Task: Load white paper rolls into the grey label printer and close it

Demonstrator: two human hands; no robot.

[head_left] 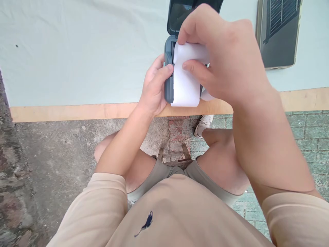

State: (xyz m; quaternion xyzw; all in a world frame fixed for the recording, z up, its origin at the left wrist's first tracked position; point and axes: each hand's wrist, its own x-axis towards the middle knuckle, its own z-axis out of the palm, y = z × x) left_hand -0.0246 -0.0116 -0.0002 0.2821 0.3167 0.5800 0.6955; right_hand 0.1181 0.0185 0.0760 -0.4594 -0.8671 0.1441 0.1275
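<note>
The open grey device (169, 91) is clasped at the table edge (77, 112) by the left hand (155, 84), presumably for steadiness; over it, the paper roll (187, 87) is pinched by the right hand (226, 58).

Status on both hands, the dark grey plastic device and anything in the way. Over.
Left hand holding dark grey plastic device; glossy black lid open. Right hand pinching white paper roll. Roll and right hand hide much of device's inside.
</note>
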